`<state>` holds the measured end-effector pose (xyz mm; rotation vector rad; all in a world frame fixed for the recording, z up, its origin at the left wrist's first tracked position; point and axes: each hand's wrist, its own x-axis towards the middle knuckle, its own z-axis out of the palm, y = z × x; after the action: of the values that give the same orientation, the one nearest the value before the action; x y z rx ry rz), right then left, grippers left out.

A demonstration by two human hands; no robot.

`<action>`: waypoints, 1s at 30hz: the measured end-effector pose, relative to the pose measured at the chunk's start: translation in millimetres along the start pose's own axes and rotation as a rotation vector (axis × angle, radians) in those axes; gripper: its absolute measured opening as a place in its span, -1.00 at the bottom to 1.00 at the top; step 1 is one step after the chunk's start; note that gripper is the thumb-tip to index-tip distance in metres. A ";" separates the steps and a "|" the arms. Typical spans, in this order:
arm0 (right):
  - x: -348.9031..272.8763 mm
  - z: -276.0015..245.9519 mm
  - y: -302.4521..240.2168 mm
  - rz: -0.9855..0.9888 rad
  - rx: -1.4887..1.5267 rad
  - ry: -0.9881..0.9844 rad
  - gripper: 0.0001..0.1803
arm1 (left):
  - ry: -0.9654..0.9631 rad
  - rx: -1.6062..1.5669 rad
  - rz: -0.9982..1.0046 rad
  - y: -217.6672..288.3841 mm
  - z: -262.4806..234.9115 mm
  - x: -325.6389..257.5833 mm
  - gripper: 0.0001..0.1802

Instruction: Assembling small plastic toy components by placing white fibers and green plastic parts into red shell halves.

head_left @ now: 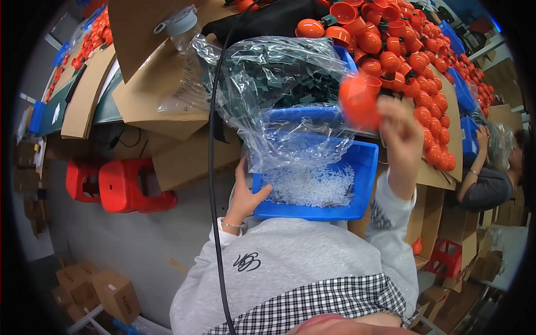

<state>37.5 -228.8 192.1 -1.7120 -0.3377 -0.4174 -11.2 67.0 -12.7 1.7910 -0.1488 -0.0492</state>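
My left hand is at the left side of a blue plastic bin on my lap. Its thumb lies over the rim and its fingers run along the outer wall. Inside the bin are many small white plastic pieces. Raised beyond the bin's right side, my right hand pinches a shiny orange-red round plastic shell, smeared by motion. Clear plastic film drapes over the bin's far part and over dark green plastic parts in another blue bin behind.
A large heap of orange-red shells covers the table at the right. A black cable hangs across the view. Left are a cardboard box and red stools. A co-worker sits at the far right.
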 end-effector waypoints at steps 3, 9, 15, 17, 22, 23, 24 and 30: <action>76.2 13.6 -4.5 -0.103 0.322 -0.017 -0.33 | -0.187 -0.693 -0.618 -7.6 1.6 4.9 -0.17; 64.2 5.1 -11.5 -0.267 0.059 0.073 -0.49 | -0.185 -0.754 -0.587 -13.1 -25.2 -14.2 -0.23; -45.5 -76.0 27.0 0.048 -0.230 0.513 -0.78 | -0.094 -0.673 -0.681 -19.3 -55.4 -28.6 -0.26; -82.7 -105.8 47.9 0.121 -0.287 0.803 -0.81 | -0.093 -0.583 -0.766 -22.8 -53.0 -26.9 -0.29; -205.2 -176.3 127.9 0.234 -0.833 1.086 -0.83 | -0.100 -0.664 -0.776 -24.2 -49.9 -25.9 -0.30; -225.4 -185.6 144.8 0.255 -1.088 1.047 -0.81 | -0.106 -0.687 -0.791 -24.0 -51.3 -26.0 -0.30; -241.7 -188.7 153.8 0.464 -1.190 0.904 -0.76 | -0.101 -0.687 -0.791 -26.8 -53.3 -27.1 -0.30; -343.7 -226.8 225.8 1.059 -1.144 0.345 -0.62 | -0.234 -0.729 -0.735 -28.7 -47.1 -29.2 -0.29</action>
<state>-187.7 -489.6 -127.0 -2.5179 1.2597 -0.0602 -32.6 122.6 -31.5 1.0246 0.3338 -0.7442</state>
